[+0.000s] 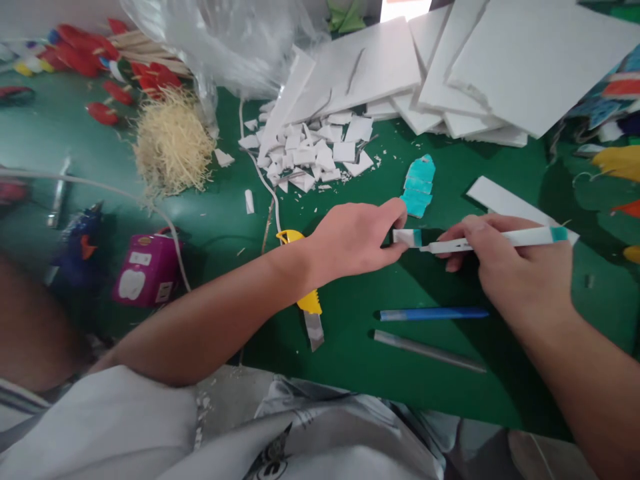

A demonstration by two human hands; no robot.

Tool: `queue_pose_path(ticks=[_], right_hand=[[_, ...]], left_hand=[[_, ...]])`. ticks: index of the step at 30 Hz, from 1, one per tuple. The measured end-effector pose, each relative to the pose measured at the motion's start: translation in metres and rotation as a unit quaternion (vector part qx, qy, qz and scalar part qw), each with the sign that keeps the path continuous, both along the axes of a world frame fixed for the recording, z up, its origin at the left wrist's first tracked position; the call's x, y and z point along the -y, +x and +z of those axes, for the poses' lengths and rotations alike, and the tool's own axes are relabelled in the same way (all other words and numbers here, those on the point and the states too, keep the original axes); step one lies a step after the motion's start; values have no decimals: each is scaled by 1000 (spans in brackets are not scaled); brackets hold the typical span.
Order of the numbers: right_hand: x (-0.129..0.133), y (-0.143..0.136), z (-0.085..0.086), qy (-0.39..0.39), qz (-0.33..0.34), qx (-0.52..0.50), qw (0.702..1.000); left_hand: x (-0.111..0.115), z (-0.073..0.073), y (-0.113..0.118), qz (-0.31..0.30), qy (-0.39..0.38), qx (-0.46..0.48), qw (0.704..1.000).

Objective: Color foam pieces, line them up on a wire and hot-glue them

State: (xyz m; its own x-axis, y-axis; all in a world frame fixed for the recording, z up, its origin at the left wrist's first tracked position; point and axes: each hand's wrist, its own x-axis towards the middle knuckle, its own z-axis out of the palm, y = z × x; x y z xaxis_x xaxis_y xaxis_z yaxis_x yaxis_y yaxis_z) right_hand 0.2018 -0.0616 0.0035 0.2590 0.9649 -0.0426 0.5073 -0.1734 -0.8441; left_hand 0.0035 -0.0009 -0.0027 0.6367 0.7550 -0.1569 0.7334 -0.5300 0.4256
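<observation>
Between the thumb and fingers of my left hand [357, 237] is a small white foam piece [404, 237] with a teal edge on its right side. My right hand [520, 267] is closed around a white marker [525, 237] with a teal end. The marker's tip points left and sits at or very close to the foam piece; I cannot tell if they touch. Teal-coloured foam pieces [419, 185] lie in a row just above my hands. A white foam strip [515, 203] rests behind my right hand. Under my left wrist lies a yellow utility knife [311, 303], blade out.
A blue pen [433, 313] and a grey stick [430, 351] lie near the front edge. Foam scraps [315, 153] and stacked foam sheets [530, 60] are at the back. On the left are straw shreds [173, 143], a purple box [147, 270] and a white cord [175, 237].
</observation>
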Motion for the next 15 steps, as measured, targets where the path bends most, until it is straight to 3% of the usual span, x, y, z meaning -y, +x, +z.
queue_pose_path(ticks=[15], right_hand=[[2, 3, -9, 45, -7, -2, 999]], left_hand=[[0, 1, -1, -1, 4, -5, 1000]])
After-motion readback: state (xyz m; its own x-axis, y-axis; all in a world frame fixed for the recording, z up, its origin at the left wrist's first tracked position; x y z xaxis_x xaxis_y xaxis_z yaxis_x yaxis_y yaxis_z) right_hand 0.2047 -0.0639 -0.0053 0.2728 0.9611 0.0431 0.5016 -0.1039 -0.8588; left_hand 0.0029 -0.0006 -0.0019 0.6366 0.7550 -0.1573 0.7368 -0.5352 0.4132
